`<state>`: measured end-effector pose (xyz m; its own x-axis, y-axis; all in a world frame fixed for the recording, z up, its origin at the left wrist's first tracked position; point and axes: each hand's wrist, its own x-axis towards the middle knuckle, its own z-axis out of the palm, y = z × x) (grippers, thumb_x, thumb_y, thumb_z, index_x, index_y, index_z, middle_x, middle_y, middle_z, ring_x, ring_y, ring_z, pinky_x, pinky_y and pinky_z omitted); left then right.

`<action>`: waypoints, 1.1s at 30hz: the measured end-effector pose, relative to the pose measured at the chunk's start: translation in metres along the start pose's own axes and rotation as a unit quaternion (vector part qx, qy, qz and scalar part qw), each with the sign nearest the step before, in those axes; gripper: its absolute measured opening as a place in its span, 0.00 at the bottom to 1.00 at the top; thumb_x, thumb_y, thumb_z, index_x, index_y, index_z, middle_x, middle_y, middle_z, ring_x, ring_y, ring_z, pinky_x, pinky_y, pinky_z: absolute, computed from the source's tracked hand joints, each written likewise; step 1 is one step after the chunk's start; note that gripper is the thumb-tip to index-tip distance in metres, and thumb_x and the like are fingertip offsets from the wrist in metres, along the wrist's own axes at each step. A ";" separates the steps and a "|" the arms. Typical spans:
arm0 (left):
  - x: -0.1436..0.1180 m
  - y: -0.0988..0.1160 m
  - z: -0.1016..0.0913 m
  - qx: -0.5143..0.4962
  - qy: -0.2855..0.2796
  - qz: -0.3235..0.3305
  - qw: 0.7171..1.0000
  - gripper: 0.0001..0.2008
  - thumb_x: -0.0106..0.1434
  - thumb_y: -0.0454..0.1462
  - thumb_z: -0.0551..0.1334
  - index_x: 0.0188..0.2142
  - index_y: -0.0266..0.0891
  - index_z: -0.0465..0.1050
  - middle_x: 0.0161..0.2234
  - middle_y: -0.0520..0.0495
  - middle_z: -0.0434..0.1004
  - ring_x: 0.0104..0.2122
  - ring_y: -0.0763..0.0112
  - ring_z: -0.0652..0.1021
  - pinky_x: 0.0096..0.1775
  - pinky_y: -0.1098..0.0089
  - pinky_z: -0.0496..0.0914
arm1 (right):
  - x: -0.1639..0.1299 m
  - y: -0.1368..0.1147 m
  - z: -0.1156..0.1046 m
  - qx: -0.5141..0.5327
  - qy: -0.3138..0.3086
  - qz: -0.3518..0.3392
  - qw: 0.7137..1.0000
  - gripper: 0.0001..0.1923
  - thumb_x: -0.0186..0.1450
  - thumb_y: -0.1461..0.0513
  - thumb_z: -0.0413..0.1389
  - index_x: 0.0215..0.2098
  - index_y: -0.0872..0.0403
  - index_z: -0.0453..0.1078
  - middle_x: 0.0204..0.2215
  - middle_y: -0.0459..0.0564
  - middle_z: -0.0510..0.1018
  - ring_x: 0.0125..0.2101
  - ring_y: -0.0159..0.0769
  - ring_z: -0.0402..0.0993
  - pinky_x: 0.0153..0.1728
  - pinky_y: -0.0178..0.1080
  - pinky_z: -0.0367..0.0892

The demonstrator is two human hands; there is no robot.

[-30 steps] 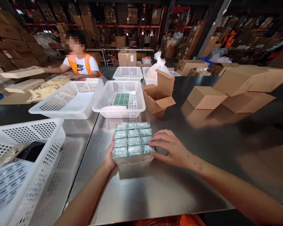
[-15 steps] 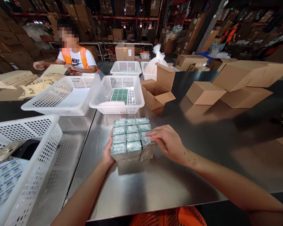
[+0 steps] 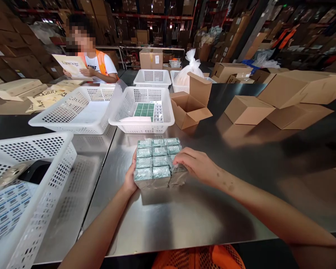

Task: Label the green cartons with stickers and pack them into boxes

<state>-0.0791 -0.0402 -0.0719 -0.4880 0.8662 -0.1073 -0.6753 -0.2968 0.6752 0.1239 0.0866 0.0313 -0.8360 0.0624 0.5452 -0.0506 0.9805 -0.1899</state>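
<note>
Resting on the tabletop, a wrapped pack is sitting between both hands: left grip pressing flat, right grip pinching its wrap.

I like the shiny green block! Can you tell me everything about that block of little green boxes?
The block of little green boxes is a tight grid of small green packs in shiny clear wrap. It sits flat on the steel table. The left hand presses its left side; the right hand rests on its right edge, where the wrap looks loose.
</note>
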 end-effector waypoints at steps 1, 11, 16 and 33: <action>0.000 0.000 0.000 -0.001 -0.001 0.002 1.000 0.24 0.55 0.51 0.69 0.48 0.45 0.76 0.53 0.46 0.79 0.63 0.47 0.65 0.63 0.50 0.60 | 0.001 0.001 0.001 -0.023 -0.007 -0.013 1.000 0.16 0.69 0.73 0.43 0.39 0.52 0.69 0.33 0.47 0.74 0.31 0.31 0.71 0.31 0.33 0.66; -0.001 0.002 0.002 0.001 -0.013 0.005 1.000 0.31 0.56 0.51 0.69 0.57 0.47 0.71 0.60 0.46 0.72 0.64 0.48 0.64 0.63 0.51 0.60 | -0.004 -0.008 -0.009 -0.058 -0.085 0.038 0.994 0.23 0.72 0.51 0.48 0.57 0.56 0.66 0.38 0.55 0.78 0.35 0.42 0.71 0.37 0.44 0.65; 0.000 0.002 0.002 -0.005 -0.008 0.006 1.000 0.31 0.54 0.51 0.70 0.56 0.47 0.72 0.60 0.48 0.72 0.65 0.49 0.62 0.64 0.53 0.59 | -0.026 -0.015 0.003 -0.100 -0.001 0.002 0.995 0.18 0.67 0.51 0.59 0.49 0.53 0.73 0.39 0.53 0.81 0.38 0.42 0.72 0.35 0.43 0.63; 0.001 0.003 0.000 0.006 -0.016 0.017 1.000 0.30 0.56 0.50 0.69 0.57 0.47 0.72 0.60 0.48 0.72 0.65 0.50 0.63 0.64 0.54 0.58 | -0.002 -0.013 0.000 -0.035 -0.018 0.102 0.994 0.26 0.71 0.43 0.44 0.26 0.51 0.64 0.24 0.51 0.74 0.26 0.40 0.71 0.28 0.43 0.64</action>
<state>-0.0815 -0.0398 -0.0701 -0.4924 0.8683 -0.0598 -0.6517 -0.3223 0.6866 0.1261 0.0738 0.0331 -0.8436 0.2566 0.4717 0.1598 0.9586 -0.2356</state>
